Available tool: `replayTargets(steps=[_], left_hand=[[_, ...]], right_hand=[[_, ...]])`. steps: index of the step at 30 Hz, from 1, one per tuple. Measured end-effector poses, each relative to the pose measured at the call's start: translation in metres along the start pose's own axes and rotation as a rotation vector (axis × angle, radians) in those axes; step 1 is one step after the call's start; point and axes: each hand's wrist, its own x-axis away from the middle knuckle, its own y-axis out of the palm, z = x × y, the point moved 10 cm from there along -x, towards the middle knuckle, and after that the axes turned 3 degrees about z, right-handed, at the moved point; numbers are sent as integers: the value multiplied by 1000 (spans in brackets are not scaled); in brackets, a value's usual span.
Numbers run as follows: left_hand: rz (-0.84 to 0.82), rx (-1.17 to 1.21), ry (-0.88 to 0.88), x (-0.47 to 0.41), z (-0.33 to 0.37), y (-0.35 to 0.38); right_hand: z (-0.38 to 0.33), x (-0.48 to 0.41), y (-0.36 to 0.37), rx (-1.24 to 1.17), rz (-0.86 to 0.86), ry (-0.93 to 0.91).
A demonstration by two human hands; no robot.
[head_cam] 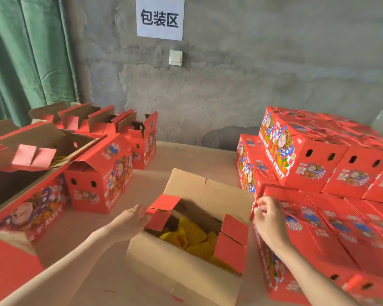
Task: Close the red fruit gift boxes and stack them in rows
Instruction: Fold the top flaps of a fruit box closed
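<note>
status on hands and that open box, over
Left hand open, touching flap of open box. Right hand grips edge of nearest closed box. Nothing blocking.

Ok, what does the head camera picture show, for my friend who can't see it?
A person's left hand touches a red flap of an open box holding yellow foam netting, while the right hand pinches the edge of a closed red box in the stacked rows on the right. More open boxes wait on the left.

Stacked boxes (352, 217) blurred, corner box (7, 268) cropped
</note>
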Motion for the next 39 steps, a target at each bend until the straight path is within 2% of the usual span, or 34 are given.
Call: replayTargets(steps=[3,5,13,19,21,26,29,35,37,39], left_hand=[[30,101,-81,-11,-13,19],[59,126,-99,-15,-18,25],[227,73,-118,11,-19,25],[159,76,-66,48,-15,29],[158,118,-60,55,-18,27],[130,168,-70,56,-23,25],[81,295,-116,56,-31,25],[84,491,-136,54,-41,28],[39,584,-188,54,-43,35],[62,594,-194,54,-44,35]], right_hand=[[33,47,26,-70,-264,118],[40,74,46,-74,-430,112],[56,74,62,-91,-597,138],[25,54,65,-135,-488,-65],[25,59,69,-130,-577,-126],[30,82,67,76,-942,-295],[30,80,70,181,-1052,-352],[23,68,64,104,-1058,-325],[15,66,58,96,-944,-331],[17,58,50,94,-757,-274]])
